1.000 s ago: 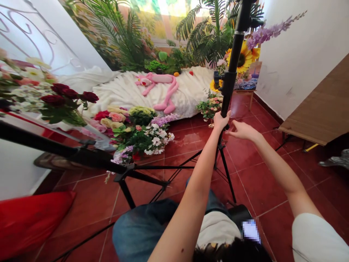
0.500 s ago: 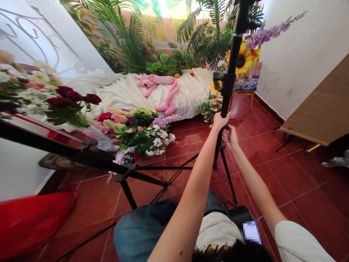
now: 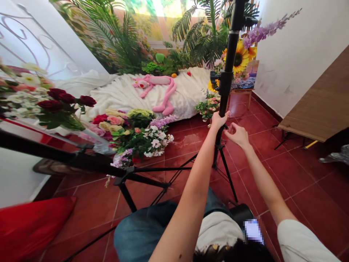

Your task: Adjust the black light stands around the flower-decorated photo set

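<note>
A black tripod light stand (image 3: 227, 69) rises upright in front of me, its legs spread on the floor. My left hand (image 3: 219, 120) is closed around its pole, just above the leg section. Beside it, my right hand (image 3: 237, 135) has curled fingers, thumb and forefinger pinched at a small black knob (image 3: 225, 127) on the pole's right side. The fingertips partly cover that knob. Higher up, another clamp knob (image 3: 213, 77) sticks out from a collar to the left.
A second black stand (image 3: 89, 162) slants across the left. Artificial flowers (image 3: 136, 134) stand before a white draped cloth (image 3: 188, 94) bearing a pink plush toy (image 3: 159, 80). A brown board (image 3: 316, 105) leans at right; red fabric (image 3: 35, 225) lies lower left.
My right hand has shifted slightly right and turned, its wrist bent and its fingers more curled by the knob. The left hand keeps its hold on the pole.
</note>
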`<action>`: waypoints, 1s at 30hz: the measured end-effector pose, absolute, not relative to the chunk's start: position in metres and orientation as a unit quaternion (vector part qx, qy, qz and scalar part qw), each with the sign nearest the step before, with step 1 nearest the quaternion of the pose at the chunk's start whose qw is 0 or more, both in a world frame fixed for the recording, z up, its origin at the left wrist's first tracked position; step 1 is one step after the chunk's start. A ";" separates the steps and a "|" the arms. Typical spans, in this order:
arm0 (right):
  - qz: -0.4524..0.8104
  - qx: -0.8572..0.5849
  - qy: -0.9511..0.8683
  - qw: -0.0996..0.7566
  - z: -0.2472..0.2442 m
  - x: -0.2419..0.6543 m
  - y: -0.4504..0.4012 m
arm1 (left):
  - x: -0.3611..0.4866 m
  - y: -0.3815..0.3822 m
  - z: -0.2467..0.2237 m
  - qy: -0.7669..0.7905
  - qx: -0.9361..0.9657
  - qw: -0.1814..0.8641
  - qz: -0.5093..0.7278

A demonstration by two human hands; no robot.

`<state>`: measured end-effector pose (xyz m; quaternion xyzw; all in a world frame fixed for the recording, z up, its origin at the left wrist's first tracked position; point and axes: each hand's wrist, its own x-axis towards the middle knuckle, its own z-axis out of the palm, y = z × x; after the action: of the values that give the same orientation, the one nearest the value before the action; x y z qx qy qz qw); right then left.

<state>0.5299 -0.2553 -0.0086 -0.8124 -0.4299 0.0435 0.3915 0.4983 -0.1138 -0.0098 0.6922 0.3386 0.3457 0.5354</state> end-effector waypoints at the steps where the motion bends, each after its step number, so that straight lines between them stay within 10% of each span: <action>1: 0.007 -0.833 -0.453 0.316 0.001 0.531 -0.255 | 0.498 -0.114 -0.009 0.337 0.690 0.537 0.349; 6: 0.003 -0.843 -0.534 0.065 0.043 0.536 -0.236 | 0.496 -0.115 -0.008 0.328 0.685 0.544 0.356; 10: 0.075 -0.798 -0.597 0.034 0.051 0.546 -0.227 | 0.497 -0.113 -0.009 0.335 0.693 0.536 0.347; 20: 0.420 -0.662 -0.504 0.363 -0.004 0.567 -0.227 | 0.497 -0.112 -0.016 0.304 0.674 0.576 0.349; 30: 0.399 -0.618 -0.403 0.544 -0.030 0.547 -0.220 | 0.490 -0.118 -0.015 0.268 0.675 0.582 0.364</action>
<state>0.5467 -0.2203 -0.0305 -0.6182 -0.4034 0.3985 0.5443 0.4900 -0.1178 -0.0153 0.6754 0.2682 0.3644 0.5823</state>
